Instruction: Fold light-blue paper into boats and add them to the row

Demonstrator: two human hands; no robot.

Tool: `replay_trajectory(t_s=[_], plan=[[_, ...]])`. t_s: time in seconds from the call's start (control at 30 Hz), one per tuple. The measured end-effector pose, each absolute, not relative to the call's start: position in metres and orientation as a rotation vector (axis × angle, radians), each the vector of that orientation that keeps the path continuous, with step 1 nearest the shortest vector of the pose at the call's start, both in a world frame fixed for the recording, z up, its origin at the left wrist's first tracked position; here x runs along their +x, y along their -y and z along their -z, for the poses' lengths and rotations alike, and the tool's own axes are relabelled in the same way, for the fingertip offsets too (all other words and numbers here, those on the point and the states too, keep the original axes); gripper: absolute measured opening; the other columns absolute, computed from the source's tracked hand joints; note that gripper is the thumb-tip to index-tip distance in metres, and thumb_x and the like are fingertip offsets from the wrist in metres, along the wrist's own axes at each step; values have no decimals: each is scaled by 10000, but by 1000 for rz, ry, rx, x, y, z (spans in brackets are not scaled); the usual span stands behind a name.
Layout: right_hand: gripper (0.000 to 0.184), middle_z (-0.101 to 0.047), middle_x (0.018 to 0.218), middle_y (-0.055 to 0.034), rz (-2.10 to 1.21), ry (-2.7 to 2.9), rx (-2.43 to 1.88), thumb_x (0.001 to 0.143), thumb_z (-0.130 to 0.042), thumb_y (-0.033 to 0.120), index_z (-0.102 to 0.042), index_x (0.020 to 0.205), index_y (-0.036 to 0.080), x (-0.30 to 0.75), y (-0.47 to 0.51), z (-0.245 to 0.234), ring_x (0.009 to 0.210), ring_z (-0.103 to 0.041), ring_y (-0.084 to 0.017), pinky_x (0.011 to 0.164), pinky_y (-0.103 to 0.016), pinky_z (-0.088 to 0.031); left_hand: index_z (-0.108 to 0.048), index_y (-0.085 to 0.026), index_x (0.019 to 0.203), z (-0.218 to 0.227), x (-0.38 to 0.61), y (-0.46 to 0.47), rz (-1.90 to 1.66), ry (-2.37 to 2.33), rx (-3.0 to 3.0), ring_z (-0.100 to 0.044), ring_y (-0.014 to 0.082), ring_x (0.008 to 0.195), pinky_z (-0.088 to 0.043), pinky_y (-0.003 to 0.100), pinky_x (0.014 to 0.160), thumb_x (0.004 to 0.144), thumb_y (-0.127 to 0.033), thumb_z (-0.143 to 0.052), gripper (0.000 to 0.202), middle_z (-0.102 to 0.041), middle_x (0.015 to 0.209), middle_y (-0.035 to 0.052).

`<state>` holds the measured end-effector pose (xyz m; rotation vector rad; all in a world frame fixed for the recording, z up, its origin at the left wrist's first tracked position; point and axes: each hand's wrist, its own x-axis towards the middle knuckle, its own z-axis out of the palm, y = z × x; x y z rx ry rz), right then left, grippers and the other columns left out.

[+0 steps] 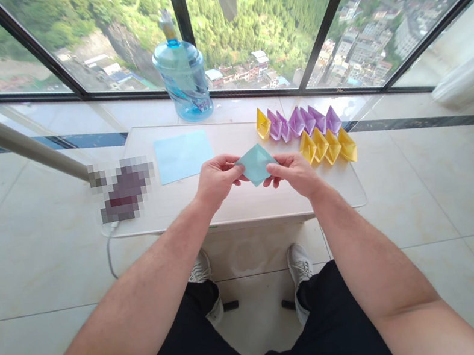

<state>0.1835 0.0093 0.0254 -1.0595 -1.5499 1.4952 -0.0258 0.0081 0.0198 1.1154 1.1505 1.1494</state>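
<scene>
There it was, the folded paper (pixel 257 163), held over the table (pixel 261 210), on the person's side of the jug (pixel 182 83) and a little to its right! The left hand (pixel 220 179) had one corner, thumb and fingers pinched together on it; the right hand (pixel 293 170) was clamped on the opposite side, thumb on top, fingers curled below. Both grips looked firm, and the blue-green diamond hung between them, one corner aimed toward the window (pixel 212 35).

Just in front of the jug lay the blue sheet (pixel 182 156), flat on the table. And off to the jug's right, what a line-up: purple boats (pixel 296 122) in a row with a yellow one at its left end, then four more yellow boats (pixel 332 147) nearer the person! Left of the jug, at the table's side, sat a dark object (pixel 125 191), blurred out, a cable (pixel 109 252) running from it.
</scene>
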Motion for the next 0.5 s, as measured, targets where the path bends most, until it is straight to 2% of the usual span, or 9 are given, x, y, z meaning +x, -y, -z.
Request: replay_trajectory(t_s=[0.13, 0.33, 0.5], plan=[[388, -739, 706, -44, -1474, 1507, -1102, 842, -709, 529, -765, 962, 165, 185, -12, -21, 649, -700, -161, 564, -248, -531, -725, -137, 823, -20, -26, -8, -1170, -1158, 1103, -691, 171, 581, -486, 238, 515, 657, -268, -753, 213, -696, 594, 24], [486, -750, 704, -54, -1442, 1483, -1120, 791, -742, 588, -777, 1007, 154, 183, -13, -18, 651, -730, -183, 532, -245, -543, -757, -132, 853, -21, -27, -7, -1147, -1150, 1099, -706, 178, 607, -501, 238, 531, 658, -206, -668, 228, -707, 611, 27], [454, -769, 751, -47, -1516, 1423, -1029, 747, -811, 500, -789, 1074, 186, 185, -13, -17, 680, -752, -197, 564, -270, -579, -749, -136, 850, -21, -26, -7, -1204, -1124, 1108, -688, 171, 562, -480, 231, 497, 674, -231, -705, 204, -690, 567, 20]])
